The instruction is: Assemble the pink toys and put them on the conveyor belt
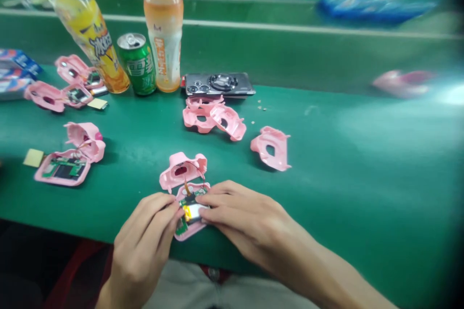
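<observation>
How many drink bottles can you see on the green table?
2. The yellow-capped bottle is just left of the green can, and the bottle with orange drink is just right of it. The far right is blurry, so I can't rule out another there.

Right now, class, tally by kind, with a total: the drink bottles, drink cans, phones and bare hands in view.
Yellow-capped bottle and orange-drink bottle: 2
Green can: 1
Phone: 1
Left hand and right hand, on the open pink device: 2
Total: 6
</observation>
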### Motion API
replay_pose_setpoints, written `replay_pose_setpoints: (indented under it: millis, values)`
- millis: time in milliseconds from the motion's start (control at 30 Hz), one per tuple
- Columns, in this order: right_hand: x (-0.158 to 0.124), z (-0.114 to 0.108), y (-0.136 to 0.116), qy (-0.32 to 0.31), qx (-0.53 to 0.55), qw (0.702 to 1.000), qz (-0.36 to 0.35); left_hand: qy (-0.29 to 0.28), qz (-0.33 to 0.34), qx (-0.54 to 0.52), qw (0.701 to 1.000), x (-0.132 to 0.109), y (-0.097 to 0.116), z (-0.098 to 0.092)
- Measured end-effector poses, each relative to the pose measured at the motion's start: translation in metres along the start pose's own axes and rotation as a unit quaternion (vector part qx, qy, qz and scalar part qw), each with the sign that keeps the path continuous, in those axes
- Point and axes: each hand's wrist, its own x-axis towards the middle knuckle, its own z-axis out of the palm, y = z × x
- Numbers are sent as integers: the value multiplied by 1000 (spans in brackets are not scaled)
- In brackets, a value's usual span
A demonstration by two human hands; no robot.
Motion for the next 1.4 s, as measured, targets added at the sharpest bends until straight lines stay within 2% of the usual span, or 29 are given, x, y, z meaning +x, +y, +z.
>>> replay_pose_setpoints:
  millis: [133,200,267,333,433,533,600,733,833,900,933,967,1000,1033,1067,1167,1233,1300,1367,1400]
  values:
    - [-2,1,-7,-32,-56,998,15,-52,23,10,998,-3,-2,-5]
    - [-6,3,-11,-32,-114,993,-3,-80,37,20,996,-5,-2,-7]
    - [-13,9,-14,-31,-177,983,-27,-82,49,34,995,-7,-3,-8]
    - [-20,17,-15,-17,-212,977,-20,-79,58,40,994,-7,-3,-6]
    - [-27,30,-13,44,-215,975,31,-73,64,43,994,-5,-1,-3]
    - [-26,40,-12,104,-240,960,102,-71,34,41,996,-3,3,-2]
    - [-24,44,-13,122,-246,949,153,-80,10,35,996,-1,4,-1]
    - [-30,52,-17,164,-207,948,178,-84,-1,24,996,-2,5,-2]
    - [-34,44,-19,231,-193,939,164,-65,5,30,997,-5,6,-3]
    - [-17,25,-18,273,-189,928,171,-58,4,33,998,-6,5,-2]
    - [0,12,-18,252,-192,928,195,-54,3,36,998,-7,5,-1]
    - [22,-2,-19,206,-195,932,227,-51,-1,40,998,-7,4,0]
    - [50,-15,-22,122,-198,934,272,-49,-3,43,998,-7,4,0]
    - [79,-26,-25,-12,-209,923,322,-50,-3,45,998,-7,3,0]
    - [109,-33,-28,-69,-201,918,334,-52,-1,45,998,-7,3,0]
    - [180,-32,-33,-177,-165,903,354,-68,4,31,997,-7,2,-3]
    - [201,-21,-33,-225,-145,896,356,-76,-7,11,997,-7,2,-5]
    - [204,-13,-35,-259,-138,894,340,-74,-30,-32,996,-9,1,-8]
    - [196,-17,-39,-280,-142,898,307,-41,-65,-106,991,-10,1,-10]
    - [189,-22,-43,-285,-143,905,283,-5,-91,-156,984,-11,0,-11]
